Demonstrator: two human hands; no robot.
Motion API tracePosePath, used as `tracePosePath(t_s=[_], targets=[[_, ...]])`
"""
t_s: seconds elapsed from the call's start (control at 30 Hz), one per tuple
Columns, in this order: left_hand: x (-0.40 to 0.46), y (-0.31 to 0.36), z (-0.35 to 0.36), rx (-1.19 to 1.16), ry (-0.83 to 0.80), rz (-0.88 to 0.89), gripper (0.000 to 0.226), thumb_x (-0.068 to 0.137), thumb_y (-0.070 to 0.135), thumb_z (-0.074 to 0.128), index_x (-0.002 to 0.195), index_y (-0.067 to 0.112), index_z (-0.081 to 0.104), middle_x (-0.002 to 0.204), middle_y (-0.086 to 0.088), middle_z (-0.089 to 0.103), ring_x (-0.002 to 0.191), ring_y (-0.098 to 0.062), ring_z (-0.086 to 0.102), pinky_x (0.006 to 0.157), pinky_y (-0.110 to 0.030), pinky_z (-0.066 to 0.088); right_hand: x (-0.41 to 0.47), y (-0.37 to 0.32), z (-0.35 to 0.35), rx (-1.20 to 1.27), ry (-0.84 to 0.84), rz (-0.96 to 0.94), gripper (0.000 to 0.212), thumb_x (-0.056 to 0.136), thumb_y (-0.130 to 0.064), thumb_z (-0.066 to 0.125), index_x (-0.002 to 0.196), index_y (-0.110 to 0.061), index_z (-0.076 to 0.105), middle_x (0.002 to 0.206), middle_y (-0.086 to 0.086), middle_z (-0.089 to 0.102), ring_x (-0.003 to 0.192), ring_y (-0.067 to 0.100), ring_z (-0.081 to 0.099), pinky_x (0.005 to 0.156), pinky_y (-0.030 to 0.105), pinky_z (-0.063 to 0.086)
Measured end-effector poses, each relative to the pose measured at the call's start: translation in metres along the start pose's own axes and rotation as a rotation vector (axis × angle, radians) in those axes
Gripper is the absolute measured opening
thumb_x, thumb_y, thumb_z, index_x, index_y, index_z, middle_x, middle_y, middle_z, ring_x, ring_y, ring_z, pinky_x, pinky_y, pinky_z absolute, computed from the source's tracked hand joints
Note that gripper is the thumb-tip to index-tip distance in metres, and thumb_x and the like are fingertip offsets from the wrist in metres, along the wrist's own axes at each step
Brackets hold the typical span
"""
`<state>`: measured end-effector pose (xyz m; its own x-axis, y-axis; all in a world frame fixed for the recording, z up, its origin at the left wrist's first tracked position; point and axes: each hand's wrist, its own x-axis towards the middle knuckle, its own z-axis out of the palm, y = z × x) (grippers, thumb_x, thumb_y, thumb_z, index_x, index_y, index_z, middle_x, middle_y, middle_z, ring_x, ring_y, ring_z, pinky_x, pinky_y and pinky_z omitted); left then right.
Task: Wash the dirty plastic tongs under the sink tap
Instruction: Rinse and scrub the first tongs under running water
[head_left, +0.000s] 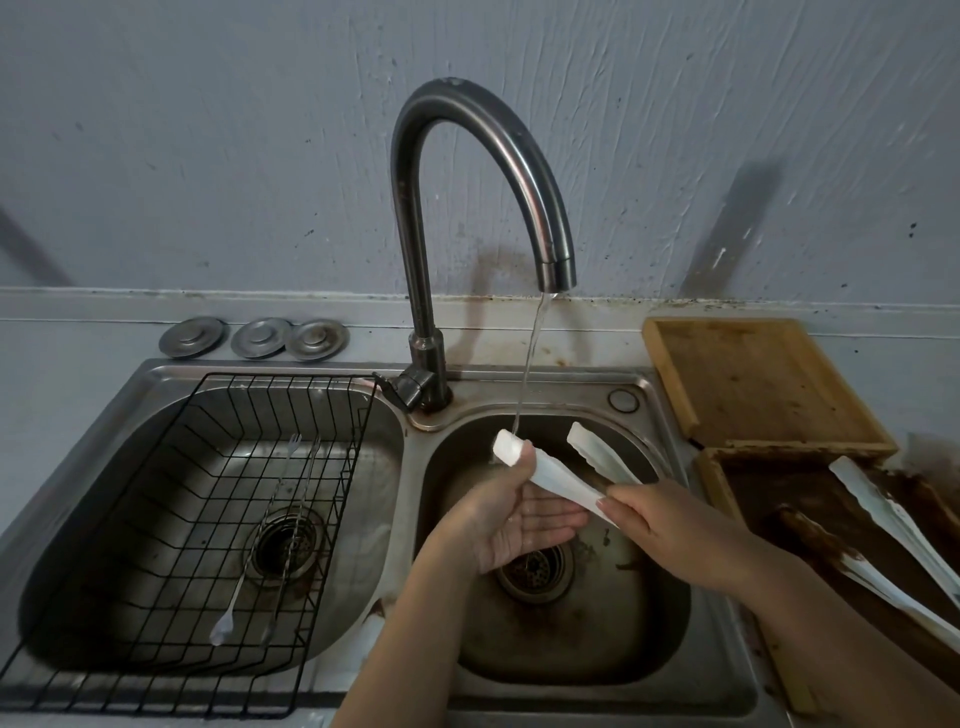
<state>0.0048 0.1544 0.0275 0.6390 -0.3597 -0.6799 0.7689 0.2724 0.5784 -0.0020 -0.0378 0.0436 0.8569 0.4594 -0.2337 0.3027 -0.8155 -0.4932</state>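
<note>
White plastic tongs (558, 475) are held over the right sink basin (644, 639). Their two arms point up and away, spread apart. A thin stream of water (530, 364) runs from the curved dark tap (519, 161) onto the tip of the left arm. My left hand (511, 512) lies palm up under that arm, with the thumb pressed on its tip. My right hand (670, 519) grips the tongs at the joined handle end.
A black wire rack (171, 540) with two slim metal utensils sits in the left basin. Three metal drain lids (254, 338) lie behind it. On the right stand a wooden tray (748, 379) and a brown-smeared tray (810, 514) with another dirty white pair of tongs (893, 530).
</note>
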Motion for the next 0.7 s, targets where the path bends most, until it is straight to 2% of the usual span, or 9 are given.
tracePosePath(t_s=[0.07, 0.13, 0.23, 0.37, 0.53, 0.6, 0.7], targets=[[-0.001, 0.002, -0.002, 0.018, -0.010, -0.020, 0.070, 0.090, 0.060, 0.036, 0.099, -0.003, 0.064, 0.088, -0.019, 0.074, 0.080, -0.024, 0.074, 0.069, -0.031, 0.060, -0.001, 0.002, 0.000, -0.006, -0.009, 0.000, 0.030, 0.096, -0.039, 0.036, 0.072, -0.030, 0.051, 0.058, -0.009, 0.051, 0.050, 0.001, 0.049, 0.052, 0.020, 0.038], [0.001, 0.004, -0.005, -0.043, -0.009, -0.035, 0.085, 0.089, 0.068, 0.023, 0.101, -0.005, 0.064, 0.091, -0.023, 0.073, 0.082, -0.028, 0.073, 0.069, -0.033, 0.060, -0.001, 0.002, 0.001, -0.018, -0.010, -0.002, 0.030, 0.096, -0.039, 0.036, 0.077, -0.026, 0.054, 0.058, -0.008, 0.052, 0.050, 0.002, 0.048, 0.052, 0.021, 0.038], [0.003, 0.003, -0.009, -0.133, 0.007, -0.024, 0.092, 0.088, 0.070, 0.014, 0.102, -0.007, 0.063, 0.088, -0.024, 0.073, 0.077, -0.029, 0.074, 0.062, -0.032, 0.060, 0.000, -0.001, 0.000, -0.029, 0.001, -0.011, 0.029, 0.096, -0.040, 0.036, 0.073, -0.030, 0.051, 0.056, -0.008, 0.050, 0.048, 0.003, 0.047, 0.050, 0.020, 0.036], [0.003, 0.002, -0.005, -0.116, 0.038, 0.012, 0.077, 0.092, 0.062, 0.023, 0.096, -0.005, 0.062, 0.082, -0.020, 0.074, 0.073, -0.026, 0.074, 0.063, -0.031, 0.061, 0.002, 0.001, 0.001, -0.044, 0.017, -0.010, 0.031, 0.096, -0.041, 0.036, 0.079, -0.024, 0.055, 0.058, -0.007, 0.052, 0.049, 0.005, 0.048, 0.050, 0.021, 0.037], [0.004, 0.002, -0.005, -0.193, 0.062, 0.023, 0.050, 0.097, 0.039, 0.042, 0.113, -0.007, 0.057, 0.092, -0.023, 0.072, 0.078, -0.027, 0.073, 0.061, -0.032, 0.061, 0.001, 0.006, -0.001, -0.099, 0.031, 0.002, 0.031, 0.095, -0.044, 0.034, 0.072, -0.030, 0.050, 0.061, -0.001, 0.056, 0.053, 0.012, 0.054, 0.053, 0.026, 0.042], [0.008, 0.005, -0.010, -0.288, 0.158, 0.119, 0.040, 0.094, 0.028, 0.050, 0.118, -0.004, 0.054, 0.102, -0.024, 0.070, 0.084, -0.030, 0.072, 0.057, -0.034, 0.061, 0.000, 0.004, -0.002, -0.105, 0.025, -0.005, 0.034, 0.095, -0.045, 0.033, 0.066, -0.032, 0.045, 0.059, -0.003, 0.053, 0.056, 0.014, 0.056, 0.055, 0.030, 0.044], [0.013, 0.007, -0.011, -0.429, 0.316, 0.315, 0.032, 0.090, 0.016, 0.058, 0.117, -0.001, 0.055, 0.109, -0.025, 0.067, 0.079, -0.027, 0.071, 0.048, -0.028, 0.057, 0.001, -0.003, -0.002, -0.100, 0.034, -0.024, 0.034, 0.095, -0.043, 0.034, 0.064, -0.033, 0.042, 0.057, -0.006, 0.049, 0.051, 0.009, 0.050, 0.053, 0.027, 0.040]])
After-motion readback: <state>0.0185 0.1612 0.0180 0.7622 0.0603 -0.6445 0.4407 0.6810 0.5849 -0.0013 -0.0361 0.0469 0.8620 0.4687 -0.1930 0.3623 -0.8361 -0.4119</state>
